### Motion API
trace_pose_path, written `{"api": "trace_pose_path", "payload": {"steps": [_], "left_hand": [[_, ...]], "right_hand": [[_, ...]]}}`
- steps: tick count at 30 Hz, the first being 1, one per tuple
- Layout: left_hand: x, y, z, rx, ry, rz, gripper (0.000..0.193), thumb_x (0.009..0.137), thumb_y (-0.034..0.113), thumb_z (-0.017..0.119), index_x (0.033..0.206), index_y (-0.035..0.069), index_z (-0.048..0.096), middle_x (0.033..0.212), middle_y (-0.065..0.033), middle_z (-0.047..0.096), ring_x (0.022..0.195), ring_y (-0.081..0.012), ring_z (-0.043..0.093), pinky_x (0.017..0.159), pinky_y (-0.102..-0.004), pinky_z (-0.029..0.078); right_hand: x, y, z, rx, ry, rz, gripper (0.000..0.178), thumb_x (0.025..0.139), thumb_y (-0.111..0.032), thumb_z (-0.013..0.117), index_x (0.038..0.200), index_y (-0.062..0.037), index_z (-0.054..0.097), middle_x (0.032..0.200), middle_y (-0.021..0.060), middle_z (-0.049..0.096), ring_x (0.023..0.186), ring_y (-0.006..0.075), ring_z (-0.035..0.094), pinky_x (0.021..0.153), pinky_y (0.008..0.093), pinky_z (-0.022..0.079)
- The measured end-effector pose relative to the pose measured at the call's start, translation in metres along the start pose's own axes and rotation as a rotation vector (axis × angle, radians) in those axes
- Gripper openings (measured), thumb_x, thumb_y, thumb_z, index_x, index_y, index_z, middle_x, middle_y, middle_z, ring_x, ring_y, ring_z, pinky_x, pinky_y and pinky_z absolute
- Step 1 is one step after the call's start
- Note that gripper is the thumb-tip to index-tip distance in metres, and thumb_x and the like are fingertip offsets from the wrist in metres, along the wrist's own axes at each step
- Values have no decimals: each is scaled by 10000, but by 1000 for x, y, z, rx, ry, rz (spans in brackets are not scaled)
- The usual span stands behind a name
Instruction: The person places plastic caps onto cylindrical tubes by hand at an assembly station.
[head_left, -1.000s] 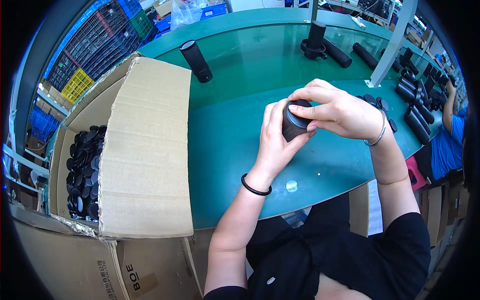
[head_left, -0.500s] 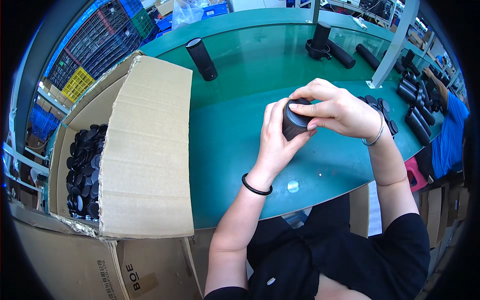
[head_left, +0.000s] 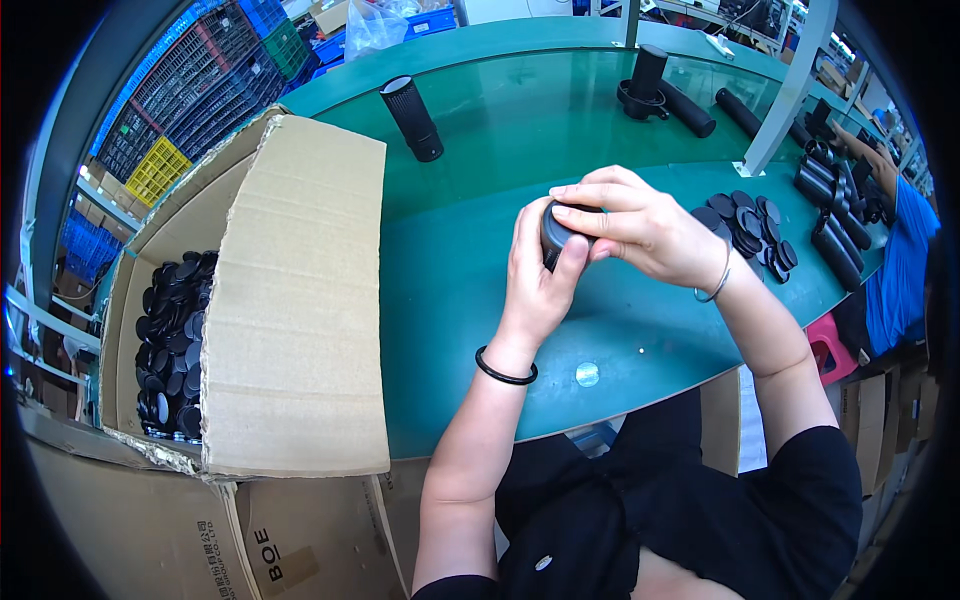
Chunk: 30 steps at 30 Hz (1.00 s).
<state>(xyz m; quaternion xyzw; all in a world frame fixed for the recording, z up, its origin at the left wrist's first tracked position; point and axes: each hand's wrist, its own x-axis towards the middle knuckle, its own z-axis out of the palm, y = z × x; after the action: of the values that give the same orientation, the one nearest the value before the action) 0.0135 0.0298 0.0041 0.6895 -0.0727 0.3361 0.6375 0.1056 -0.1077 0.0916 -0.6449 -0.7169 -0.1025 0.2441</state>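
As our L hand (head_left: 535,275) wraps the side of a blk cyl. part (head_left: 555,236) over the green tabletop (head_left: 455,320), our R hand (head_left: 650,230) grips its upper end. We note loose blk discs (head_left: 748,222) near that hand, cardboard box (head_left: 295,310) w/ more discs (head_left: 172,340) to L.

Tabletop (head_left: 515,130) leaves room ahead; carton (head_left: 300,310) blocks left.

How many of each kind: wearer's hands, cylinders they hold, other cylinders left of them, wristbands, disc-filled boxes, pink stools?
Left hand and right hand: 2
Held black cylinder: 1
Other cylinder, leftward: 1
Black wristband and silver wristband: 2
Disc-filled box: 1
Pink stool: 1
Total: 8
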Motion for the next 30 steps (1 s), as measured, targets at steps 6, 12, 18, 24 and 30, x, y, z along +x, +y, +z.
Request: {"api": "trace_pose_path", "payload": {"steps": [6,12,18,24,30], "left_hand": [[2,7,-5,-132,48,-82,463,867,304,586,1191,-7,471,1057,-115,557,959,-179,535,854,-310,438],[3,6,-8,-195,22,-118,420,869,302,564,1142,-3,467,1016,-80,546,927,-134,517,822,-277,433],[7,12,-4,-335,93,-196,329,885,277,528,1070,17,446,984,-63,513,902,-111,501,790,-260,430],[16,3,-11,-353,111,-283,264,914,264,458,1091,69,459,995,-51,538,921,-144,539,832,-271,422],[19,27,-2,-381,138,-368,308,928,309,459,1133,78,464,1047,-43,523,920,-141,523,833,-268,414]], "right_hand": [[-2,-10,31,54,213,109,369,898,-204,569,1191,19,592,1299,163,528,1193,316,502,1013,404,397],[-2,10,26,815,345,410,300,940,-201,533,1151,-7,622,1155,118,627,1073,210,580,958,328,436],[16,30,40,1229,168,611,302,944,-207,532,1143,4,616,1008,56,640,939,133,585,877,273,453],[14,18,36,1392,261,770,268,886,-240,611,1059,-39,651,902,26,634,863,121,571,779,231,442],[9,10,10,647,47,520,407,759,-153,708,1123,-38,566,992,44,625,904,92,570,759,227,478]]}}
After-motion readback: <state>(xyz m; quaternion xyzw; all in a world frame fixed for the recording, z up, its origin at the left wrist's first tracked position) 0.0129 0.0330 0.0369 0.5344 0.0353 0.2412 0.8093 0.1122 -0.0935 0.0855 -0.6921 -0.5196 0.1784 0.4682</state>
